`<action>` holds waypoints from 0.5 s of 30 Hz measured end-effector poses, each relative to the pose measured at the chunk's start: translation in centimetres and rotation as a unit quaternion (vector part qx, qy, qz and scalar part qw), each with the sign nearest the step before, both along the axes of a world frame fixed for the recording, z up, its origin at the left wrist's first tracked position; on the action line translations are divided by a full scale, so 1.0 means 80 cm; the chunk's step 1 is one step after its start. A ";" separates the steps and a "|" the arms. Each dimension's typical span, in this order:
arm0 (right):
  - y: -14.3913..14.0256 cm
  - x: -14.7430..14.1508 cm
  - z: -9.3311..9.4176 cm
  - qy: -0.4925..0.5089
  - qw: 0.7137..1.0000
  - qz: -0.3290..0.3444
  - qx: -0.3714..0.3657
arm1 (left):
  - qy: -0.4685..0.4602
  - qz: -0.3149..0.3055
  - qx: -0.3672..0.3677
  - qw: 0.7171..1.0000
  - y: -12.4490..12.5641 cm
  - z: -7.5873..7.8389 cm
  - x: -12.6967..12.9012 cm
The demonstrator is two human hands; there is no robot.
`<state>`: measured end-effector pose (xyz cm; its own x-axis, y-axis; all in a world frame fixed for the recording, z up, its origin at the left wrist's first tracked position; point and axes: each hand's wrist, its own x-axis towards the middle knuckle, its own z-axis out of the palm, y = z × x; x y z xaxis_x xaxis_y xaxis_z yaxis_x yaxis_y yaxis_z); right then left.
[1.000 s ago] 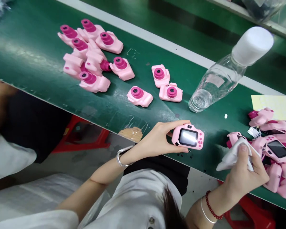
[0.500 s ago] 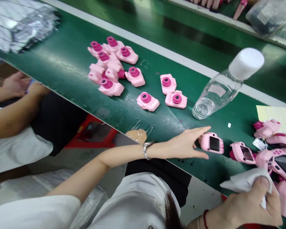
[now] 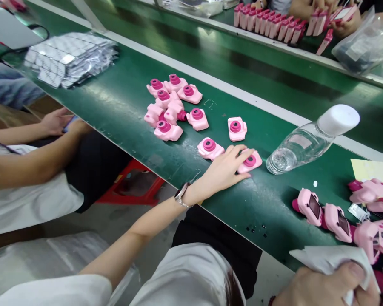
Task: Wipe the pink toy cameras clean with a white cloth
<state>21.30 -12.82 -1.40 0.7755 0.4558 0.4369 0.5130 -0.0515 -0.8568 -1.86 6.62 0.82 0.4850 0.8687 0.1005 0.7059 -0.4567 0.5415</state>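
Now left hand fingers spread flat on pink toy camera; right hand clenched around white cloth.

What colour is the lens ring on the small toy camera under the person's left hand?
Deep magenta, on the pale pink plastic toy camera under the left hand; seen in the head view.

White short-sleeved top, black trousers, silver watch on left wrist, bare forearms
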 end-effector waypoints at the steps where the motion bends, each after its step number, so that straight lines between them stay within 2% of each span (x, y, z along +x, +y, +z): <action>1: 0.012 -0.017 0.002 -0.054 0.991 -0.103 0.059 | -0.001 0.006 -0.010 1.000 -0.009 -0.003 0.000; 2: 0.022 -0.032 0.004 -0.083 0.979 -0.159 0.100 | -0.005 0.014 -0.019 1.000 -0.017 -0.006 0.000; 3: 0.030 -0.046 0.006 -0.078 0.981 -0.155 0.086 | -0.013 0.018 -0.028 0.999 -0.026 -0.008 0.000; 4: 0.036 -0.058 0.008 -0.054 0.993 -0.098 0.019 | -0.026 0.017 -0.037 0.999 -0.034 -0.009 0.000; 6: 0.046 -0.072 0.011 -0.010 0.999 -0.005 -0.051 | -0.070 -0.009 -0.070 0.995 -0.047 -0.009 -0.003; 8: 0.054 -0.077 0.014 0.042 0.994 0.071 -0.076 | -0.127 -0.064 -0.126 0.982 -0.059 -0.006 -0.006; 11: 0.068 -0.080 0.017 0.094 0.975 0.178 -0.092 | -0.214 -0.138 -0.203 0.946 -0.076 0.000 -0.008; 13: 0.076 -0.088 0.019 0.106 0.963 0.220 -0.110 | -0.287 -0.133 -0.240 0.918 -0.088 0.003 -0.005; 15: 0.081 -0.100 0.021 0.103 0.965 0.213 -0.111 | -0.380 -0.111 -0.296 0.869 -0.098 0.002 0.001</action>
<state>13.31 -6.36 0.32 0.5570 0.8173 0.1474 0.3475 -0.0681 -0.9352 -1.78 -1.20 1.02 0.6361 0.7710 0.0313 -0.0277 -0.0177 0.9995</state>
